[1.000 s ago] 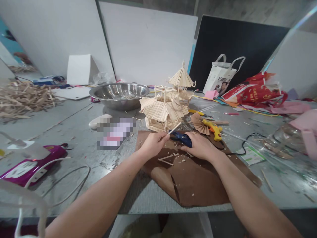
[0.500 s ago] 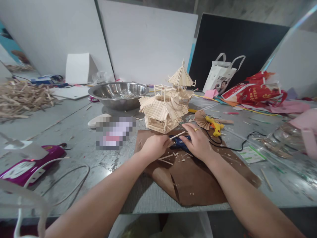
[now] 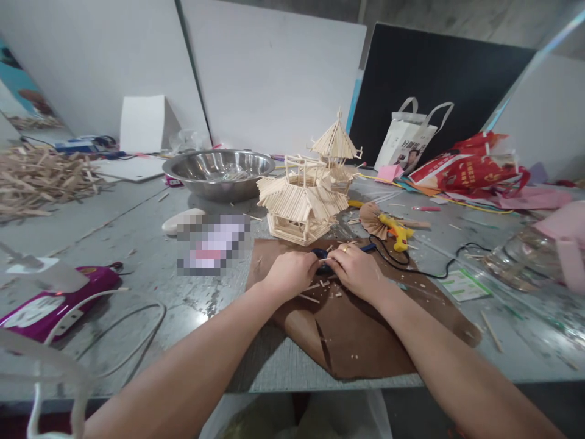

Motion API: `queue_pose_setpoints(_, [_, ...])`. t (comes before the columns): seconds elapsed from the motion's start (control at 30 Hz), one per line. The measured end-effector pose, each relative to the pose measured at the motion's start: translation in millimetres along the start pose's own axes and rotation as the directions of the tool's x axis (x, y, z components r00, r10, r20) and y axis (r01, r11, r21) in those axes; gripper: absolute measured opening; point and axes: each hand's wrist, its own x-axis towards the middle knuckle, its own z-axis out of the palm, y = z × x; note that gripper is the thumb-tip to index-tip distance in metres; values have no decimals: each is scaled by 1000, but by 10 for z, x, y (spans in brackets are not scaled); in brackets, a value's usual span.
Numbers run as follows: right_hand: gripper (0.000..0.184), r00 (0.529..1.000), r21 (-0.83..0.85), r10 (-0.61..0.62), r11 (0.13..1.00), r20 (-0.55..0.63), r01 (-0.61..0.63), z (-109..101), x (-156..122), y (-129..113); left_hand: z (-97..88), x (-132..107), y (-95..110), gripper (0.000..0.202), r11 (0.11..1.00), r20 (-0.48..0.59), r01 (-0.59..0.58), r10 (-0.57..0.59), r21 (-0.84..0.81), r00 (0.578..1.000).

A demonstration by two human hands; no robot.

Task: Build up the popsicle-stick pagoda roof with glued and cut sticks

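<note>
My left hand [image 3: 292,273] is closed in a pinch on a thin wooden stick [image 3: 324,260], most of which the fingers hide. At the stick's other end, my right hand [image 3: 357,268], with a ring on one finger, pinches it too. Under and between the hands lies a dark blue tool [image 3: 368,247], largely covered, so its kind is unclear. Beneath them is a brown sheet [image 3: 365,341] strewn with stick pieces [image 3: 309,298] and crumbs. Just beyond stands a small pavilion model [image 3: 301,204] built of sticks, and behind it a taller pointed one [image 3: 336,143].
A yellow glue gun [image 3: 399,235] with a black cord lies to the right. Behind left sits a steel bowl [image 3: 219,177]. A purple power strip [image 3: 86,292] with white cables is at left, near a stick pile [image 3: 46,180]. A glass jar [image 3: 516,259] is far right.
My right hand has lowered and closed its fingers on the stick beside the left hand. The stick, slanted and showing more before, is now mostly covered. The models have not moved.
</note>
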Motion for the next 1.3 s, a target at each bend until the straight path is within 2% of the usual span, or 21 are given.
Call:
queue_pose_setpoints(0.17, [30, 1000, -26, 25, 999, 14, -25, -3, -11, -28, -30, -1, 15, 36, 1000, 13, -5, 5, 1, 1000])
queue_pose_setpoints(0.57, [27, 980, -61, 193, 980, 45, -190, -25, -41, -158, -74, -3, 18, 32, 999, 44, 29, -31, 35, 999])
queue_pose_setpoints(0.8, [29, 960, -94, 276, 958, 51, -270, 2, -13, -188, -74, 4, 139, 40, 997, 43, 71, -72, 34, 996])
queue_pose_setpoints(0.87, [29, 964, -29, 262, 965, 53, -261, 20, 1, -151, -82, 14, 116, 40, 996, 42, 85, -87, 35, 995])
queue_pose_setpoints(0.93, [28, 974, 123, 223, 966, 50, -227, 33, 12, -91, -97, 22, 40, 40, 987, 28, 149, -151, 52, 988])
queue_pose_setpoints(1.03, [25, 984, 370, 177, 913, 20, -172, 37, 19, 3, -112, 23, -95, 39, 974, 13, 215, -216, 68, 976])
queue_pose_setpoints(1.1, [24, 984, 462, 180, 872, 7, -162, 32, 15, 45, -105, 18, -145, 38, 969, 20, 242, -243, 57, 970])
queue_pose_setpoints(1.2, [22, 981, 513, 194, 842, 1, -167, 20, 2, 63, -85, 7, -154, 30, 964, 44, 263, -264, 26, 963])
queue_pose_setpoints(1.3, [21, 984, 472, 180, 867, 6, -161, 3, -12, 46, -85, -4, -145, 27, 961, 24, 277, -277, 9, 960])
